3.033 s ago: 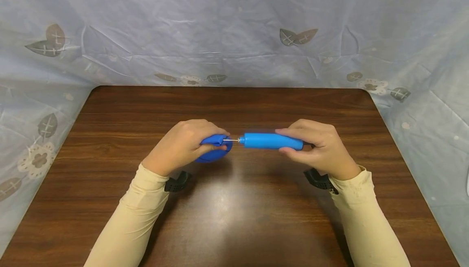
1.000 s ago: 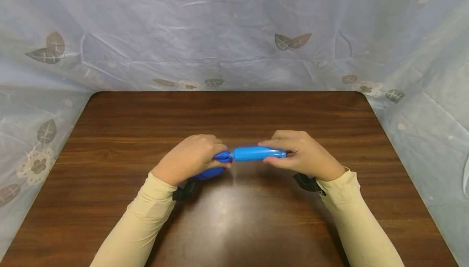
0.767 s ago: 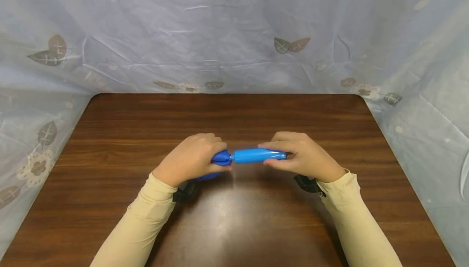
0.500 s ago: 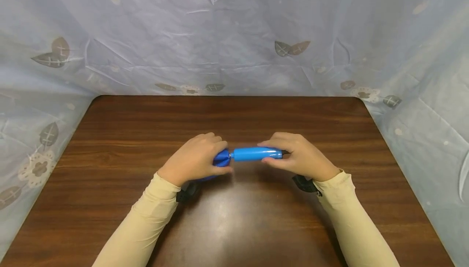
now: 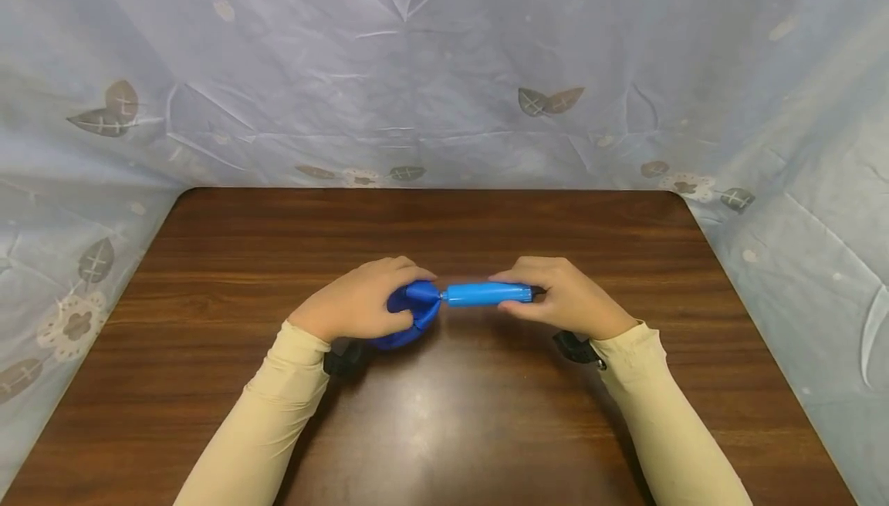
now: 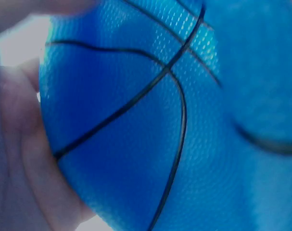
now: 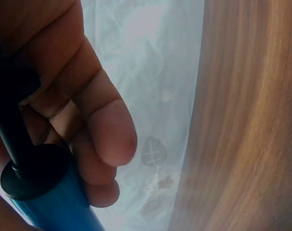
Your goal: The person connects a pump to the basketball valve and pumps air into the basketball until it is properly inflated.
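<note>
In the head view, my left hand (image 5: 361, 301) grips a limp, folded blue ball (image 5: 422, 307), thumb on the near side and fingers on the far side. Black seam lines like a basketball's cross the ball's dimpled skin (image 6: 121, 149) in the left wrist view. Against the ball's right side stands the nozzle end of a light blue hand pump (image 5: 479, 295), its needle mostly out of sight. My right hand (image 5: 566, 298) holds the pump's rear end between thumb and fingers. The black end cap (image 7: 37, 173) and a black rod (image 7: 13, 130) show in the right wrist view.
Both hands are over the middle of a dark brown wooden table (image 5: 444, 429). A pale grey-blue curtain (image 5: 444, 66) with leaf and flower prints hangs behind the table and along its sides. Dark wrist camera mounts (image 5: 576, 346) sit at both cuffs.
The needle, bare between ball and pump three seconds ago, has gone into the ball as the pump moved left. My left hand has loosened and shifted, showing more of the ball.
</note>
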A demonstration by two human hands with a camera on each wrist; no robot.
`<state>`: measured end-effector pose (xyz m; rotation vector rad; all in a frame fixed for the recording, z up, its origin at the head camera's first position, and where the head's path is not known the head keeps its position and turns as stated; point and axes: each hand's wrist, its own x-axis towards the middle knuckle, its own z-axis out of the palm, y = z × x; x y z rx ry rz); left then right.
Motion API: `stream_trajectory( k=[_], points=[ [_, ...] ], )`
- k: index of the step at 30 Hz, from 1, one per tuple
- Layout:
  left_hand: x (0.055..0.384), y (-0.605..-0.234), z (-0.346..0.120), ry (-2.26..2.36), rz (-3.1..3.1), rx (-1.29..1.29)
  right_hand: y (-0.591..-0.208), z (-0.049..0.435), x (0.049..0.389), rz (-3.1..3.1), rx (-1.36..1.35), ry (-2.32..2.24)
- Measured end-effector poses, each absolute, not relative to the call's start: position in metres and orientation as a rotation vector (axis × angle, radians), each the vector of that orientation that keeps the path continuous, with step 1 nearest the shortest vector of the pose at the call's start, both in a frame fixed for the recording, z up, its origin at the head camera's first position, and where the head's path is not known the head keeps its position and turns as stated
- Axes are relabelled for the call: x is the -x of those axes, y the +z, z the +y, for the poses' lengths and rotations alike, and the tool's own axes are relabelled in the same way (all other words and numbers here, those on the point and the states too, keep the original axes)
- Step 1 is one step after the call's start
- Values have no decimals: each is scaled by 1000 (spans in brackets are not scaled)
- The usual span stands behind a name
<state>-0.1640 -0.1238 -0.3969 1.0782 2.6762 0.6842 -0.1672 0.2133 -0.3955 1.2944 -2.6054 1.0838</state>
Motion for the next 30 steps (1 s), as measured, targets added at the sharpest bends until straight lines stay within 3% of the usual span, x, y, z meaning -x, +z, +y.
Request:
stream_trajectory(
  k=[30],
  points=[
    [169,-412,-108,576,2895,-1234,-416,217,176,-2673,-1251,1263]
  ],
)
